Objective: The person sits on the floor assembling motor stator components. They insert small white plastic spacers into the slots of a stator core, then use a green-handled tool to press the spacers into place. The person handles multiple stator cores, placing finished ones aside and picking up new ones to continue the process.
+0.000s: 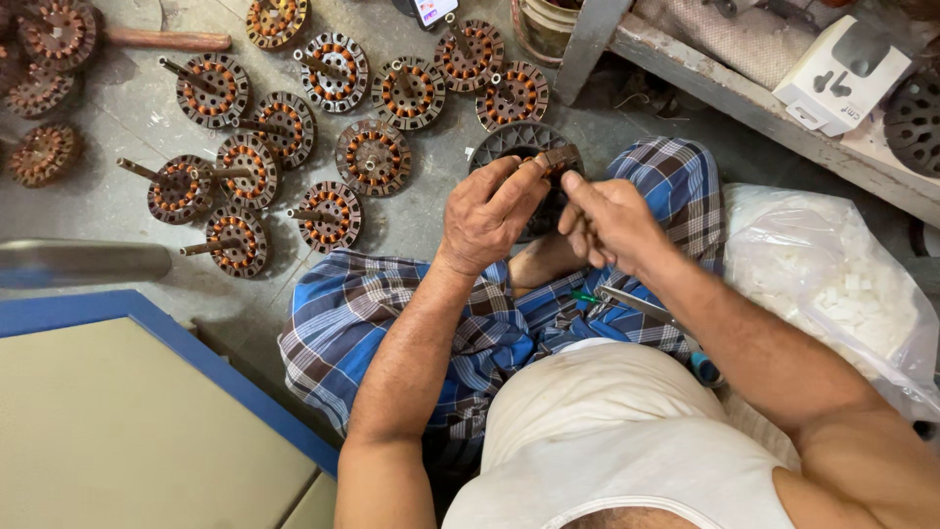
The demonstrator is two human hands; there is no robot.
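I see both of my hands raised over my lap, close together on one dark, round, slotted stator core (509,147). My left hand (487,214) wraps its near rim, fingers curled and thumb pressing on top. My right hand (609,221) pinches at the same rim beside it, fingertips drawn tight; the small piece between them is too hidden to name. The core looks like dull grey metal, with radial teeth and no winding that I can make out.

On the rough concrete floor (431,211) ahead lie many wound stators (373,156), each a toothed disc with copper-orange coils, several with a rusty shaft sticking out. A pair of scissors (641,306) rests on my blue checked cloth (343,318). To the right sits a crinkled clear plastic bag (832,284) of small white pieces, and on the worn wooden shelf (754,103) above it a small white box (840,73) with grey shapes printed on it.
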